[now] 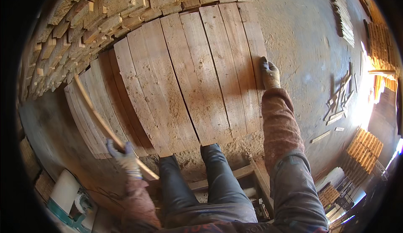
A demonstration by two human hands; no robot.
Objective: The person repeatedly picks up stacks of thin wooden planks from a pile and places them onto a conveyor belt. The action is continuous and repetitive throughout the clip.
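A stack of wide, pale wooden planks (189, 65) lies side by side before me, dusted with sawdust. My right hand (270, 73), in a light glove with dark fingertips, is curled against the outer edge of the rightmost plank (252, 44). My left hand (126, 157), gloved as well, is closed around a long thin wooden strip (100, 121). That strip slants from the far left down toward my left leg, over a lower group of planks (98, 103). The undersides of both grips are hidden.
Rough-cut timber (92, 14) is piled high along the far left. A white and green machine or container (65, 199) stands at the lower left. Loose wood scraps (340, 94) lie on the floor at right, with stacked slats (364, 147) farther right. A wooden frame (260, 176) sits by my legs.
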